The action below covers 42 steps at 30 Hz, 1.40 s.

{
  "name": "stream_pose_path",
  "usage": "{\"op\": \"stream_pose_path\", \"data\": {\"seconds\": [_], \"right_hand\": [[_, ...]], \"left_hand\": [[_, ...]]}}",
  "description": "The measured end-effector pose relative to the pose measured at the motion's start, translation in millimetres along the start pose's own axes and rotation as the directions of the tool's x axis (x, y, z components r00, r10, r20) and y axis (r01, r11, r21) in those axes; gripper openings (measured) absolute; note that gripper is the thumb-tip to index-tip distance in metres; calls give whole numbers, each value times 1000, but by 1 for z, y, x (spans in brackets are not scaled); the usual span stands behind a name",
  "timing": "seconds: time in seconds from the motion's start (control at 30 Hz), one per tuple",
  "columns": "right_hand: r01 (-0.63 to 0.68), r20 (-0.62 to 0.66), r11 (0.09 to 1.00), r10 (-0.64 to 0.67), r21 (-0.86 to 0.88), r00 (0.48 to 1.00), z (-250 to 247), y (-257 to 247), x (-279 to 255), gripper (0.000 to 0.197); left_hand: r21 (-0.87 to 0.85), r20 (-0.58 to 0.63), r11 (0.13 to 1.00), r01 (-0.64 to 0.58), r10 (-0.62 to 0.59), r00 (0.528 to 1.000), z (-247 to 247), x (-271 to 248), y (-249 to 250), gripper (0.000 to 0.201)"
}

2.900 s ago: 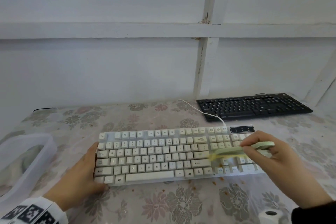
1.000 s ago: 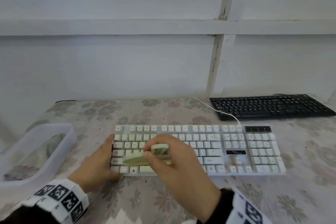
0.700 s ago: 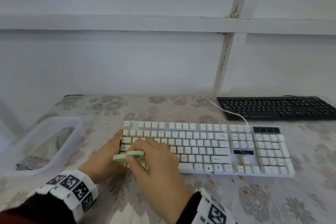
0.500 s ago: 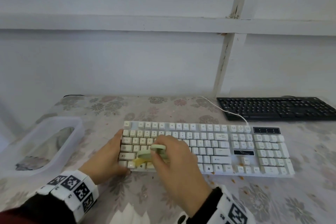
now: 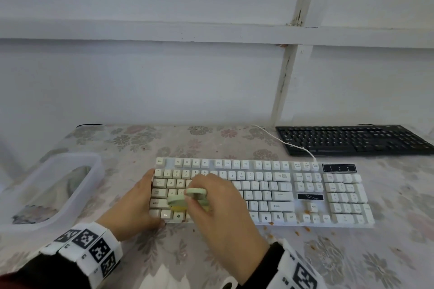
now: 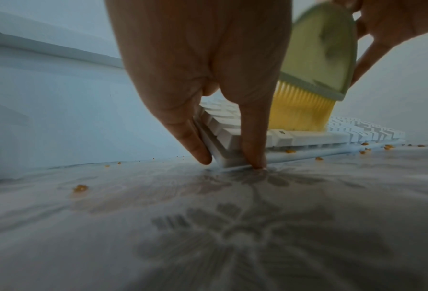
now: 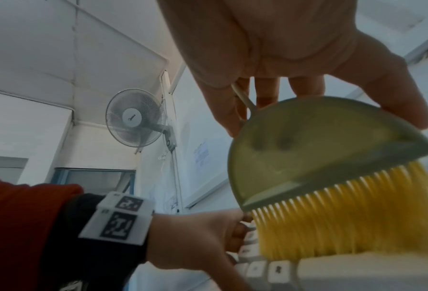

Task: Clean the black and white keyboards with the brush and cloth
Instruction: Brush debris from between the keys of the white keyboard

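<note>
The table (image 5: 234, 265), under a flowered cover, fills the lower half of the head view. On it the white keyboard (image 5: 281, 190) lies across the centre, and the black keyboard (image 5: 352, 139) sits at the upper right, well apart from both hands. A clear tub (image 5: 94, 171) stands at the left edge. Orange crumbs (image 5: 297, 233) lie scattered along the front edge of the white keyboard, right of centre, with a few still on its keys.

The left hand (image 5: 133, 206) braces the white keyboard's left end. In the left wrist view its straight fingers (image 6: 252, 137) press against the corner and hold nothing. The right hand (image 5: 218, 206) grips the brush (image 5: 185, 197) by its pale green handle, bristles (image 7: 332, 226) down on the lower left keys.

The white keyboard looks light and rigid, likely to slide on the smooth cover under brush strokes, so bracing an end as the left hand does seems wise. Its keycaps may pop off if they are levered. The brush is light, with soft yellow bristles that bend easily; the flat half-round handle is the place to pinch it. No cloth can be made out for certain.
</note>
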State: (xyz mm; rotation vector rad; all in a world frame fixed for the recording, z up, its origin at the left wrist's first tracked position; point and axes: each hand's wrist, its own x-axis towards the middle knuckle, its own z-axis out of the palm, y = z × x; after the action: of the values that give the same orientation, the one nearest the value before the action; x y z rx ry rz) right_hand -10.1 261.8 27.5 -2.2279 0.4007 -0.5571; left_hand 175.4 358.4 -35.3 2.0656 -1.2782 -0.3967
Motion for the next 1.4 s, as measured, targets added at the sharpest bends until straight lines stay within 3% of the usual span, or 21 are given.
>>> {"op": "stream_pose_path", "data": {"seconds": [0.13, 0.33, 0.47, 0.53, 0.63, 0.8, 0.9, 1.03, 1.2, 1.4], "right_hand": [[53, -6, 994, -53, 92, 999, 9, -9, -3, 8], [-64, -42, 998, 64, -1, 997, -9, 9, -3, 15], [-30, -85, 999, 28, -23, 996, -18, 4, -9, 25], [-8, -70, 999, 12, 50, 997, -17, 0, -12, 18], [-9, -65, 1000, 11, 29, 998, -15, 3, -16, 15], [-118, -131, 993, 114, -21, 985, -33, 25, -23, 17], [-76, -139, 994, 65, -77, 988, -37, 20, -26, 21], [-22, -110, 1000, 20, -18, 994, -32, 9, -25, 12], [-110, -170, 994, 105, -24, 980, -49, 27, -27, 6], [-61, -156, 998, 59, -12, 986, -52, 23, -31, 13]], "left_hand": [[-13, -31, 1000, -11, 11, 999, 1, 1, 6, 80], [30, 7, 998, 49, -50, 999, -3, -3, 10, 87], [25, 19, 997, 71, -71, 997, -3, -4, 11, 91], [32, 21, 997, 73, -73, 997, -3, -4, 12, 92], [43, 16, 997, 68, -69, 998, -3, -4, 13, 91], [49, 30, 996, 80, -81, 996, -4, -4, 13, 93], [47, 29, 996, 74, -76, 997, -3, -5, 15, 91], [41, 32, 996, 73, -75, 997, -4, -5, 17, 90], [40, 45, 996, 80, -82, 996, -3, -4, 10, 92], [34, 41, 997, 72, -73, 996, -3, -5, 12, 92]]}}
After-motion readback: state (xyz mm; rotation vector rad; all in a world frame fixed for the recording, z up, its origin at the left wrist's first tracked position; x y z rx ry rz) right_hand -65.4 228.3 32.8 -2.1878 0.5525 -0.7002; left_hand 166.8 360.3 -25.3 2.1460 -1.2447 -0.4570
